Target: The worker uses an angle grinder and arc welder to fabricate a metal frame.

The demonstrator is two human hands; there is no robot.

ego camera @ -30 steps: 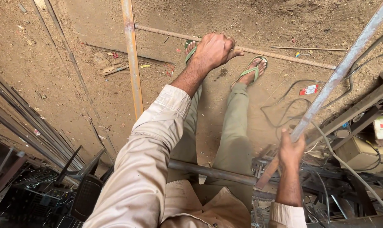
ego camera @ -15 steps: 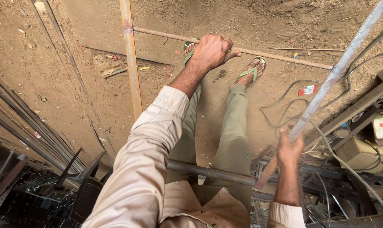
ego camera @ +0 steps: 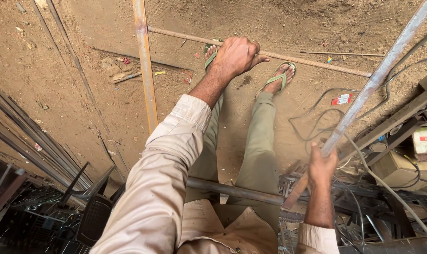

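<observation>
— Sandy dirt floor (ego camera: 58,70) fills the scene, with a flat metal strip (ego camera: 145,70) lying on it and bars stacked at the left edge.
— And the hands?
— The left hand (ego camera: 237,55) is closed around a ribbed rebar (ego camera: 317,62) at the far side, above feet in green sandals (ego camera: 280,77). The right hand (ego camera: 322,165) clasps a slanted steel rod (ego camera: 383,75) on the right, near tangled wires (ego camera: 317,117).
</observation>
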